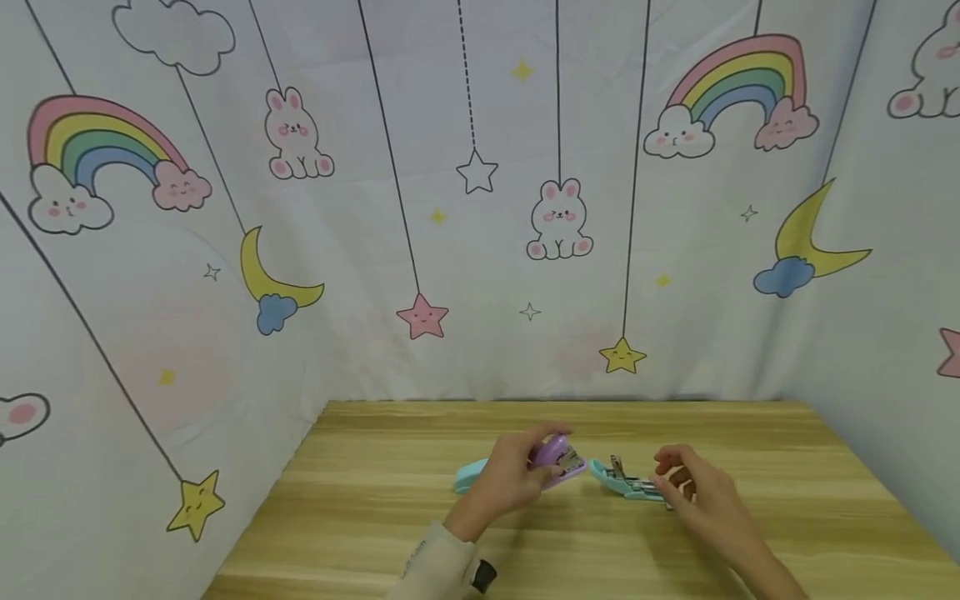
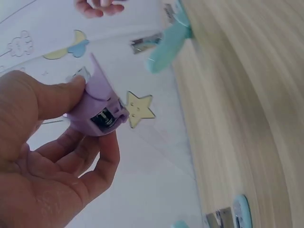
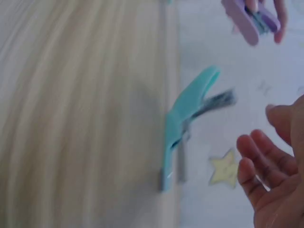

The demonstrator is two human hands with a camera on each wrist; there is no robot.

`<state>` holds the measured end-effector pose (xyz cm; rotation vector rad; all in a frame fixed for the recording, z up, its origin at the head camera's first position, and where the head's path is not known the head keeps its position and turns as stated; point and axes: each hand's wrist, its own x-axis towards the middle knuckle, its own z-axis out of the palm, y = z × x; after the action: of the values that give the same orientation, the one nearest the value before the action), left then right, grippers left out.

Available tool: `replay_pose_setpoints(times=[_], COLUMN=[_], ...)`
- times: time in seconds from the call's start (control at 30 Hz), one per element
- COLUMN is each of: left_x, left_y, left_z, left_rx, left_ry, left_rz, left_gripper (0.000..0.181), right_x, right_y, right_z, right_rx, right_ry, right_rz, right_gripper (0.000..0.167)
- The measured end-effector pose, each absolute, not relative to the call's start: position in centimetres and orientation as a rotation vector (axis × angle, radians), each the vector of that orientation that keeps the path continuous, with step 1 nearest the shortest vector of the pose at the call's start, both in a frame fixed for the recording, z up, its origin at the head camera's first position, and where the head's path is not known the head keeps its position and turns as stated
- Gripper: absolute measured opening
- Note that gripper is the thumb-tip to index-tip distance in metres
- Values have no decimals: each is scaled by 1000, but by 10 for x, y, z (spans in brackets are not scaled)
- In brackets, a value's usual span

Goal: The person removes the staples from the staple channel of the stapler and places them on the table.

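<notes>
A small purple stapler (image 1: pixel 553 452) is pinched between the thumb and fingers of my left hand (image 1: pixel 512 473), held above the table; the left wrist view shows the purple stapler (image 2: pixel 97 104) close up in the left hand (image 2: pixel 61 156). To its right a teal stapler (image 1: pixel 618 482) lies spread wide on the table, its metal parts sticking up. My right hand (image 1: pixel 701 496) hovers beside its right end, fingers loosely bent and holding nothing. In the right wrist view a gap separates the right hand (image 3: pixel 280 166) from the teal stapler (image 3: pixel 183 118).
Another teal object (image 1: pixel 469 476) lies on the wooden table (image 1: pixel 360 500) left of the purple stapler, partly hidden by my left hand. A white curtain (image 1: pixel 360 358) printed with rainbows, rabbits and stars stands behind the table and along its sides.
</notes>
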<state>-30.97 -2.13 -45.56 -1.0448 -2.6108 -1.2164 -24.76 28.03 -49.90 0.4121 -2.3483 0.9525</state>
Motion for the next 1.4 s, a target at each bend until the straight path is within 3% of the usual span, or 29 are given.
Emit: replay_pose_setpoints(times=[0.3, 0.43, 0.7, 0.93, 1.13, 1.4], left_x=[-293, -293, -301, -292, -289, -289], left_y=[-19, -21, -36, -31, -30, -27], left_z=[-440, -438, -435, -440, -446, -448], left_rx=[-1305, -1402, -961, -824, -845, -876], left_ry=[-2502, -2486, -2228, -1993, -2005, -2092], left_rz=[-1550, -1597, -2051, -2411, -2460, -2420], left_gripper=[46, 40, 38, 41, 42, 40], right_x=[-235, -235, -230, -231, -232, -236], right_y=[231, 222, 223, 226, 229, 230], right_z=[-457, -452, -458, -461, -460, -460], right_rx=[718, 728, 627, 885, 1024, 1143], right_ry=[-2309, -2343, -2336, -2257, -2262, -2281], right_rz=[1328, 1412, 1579, 1394, 1303, 1400], right_gripper=[35, 32, 30, 25, 35, 27])
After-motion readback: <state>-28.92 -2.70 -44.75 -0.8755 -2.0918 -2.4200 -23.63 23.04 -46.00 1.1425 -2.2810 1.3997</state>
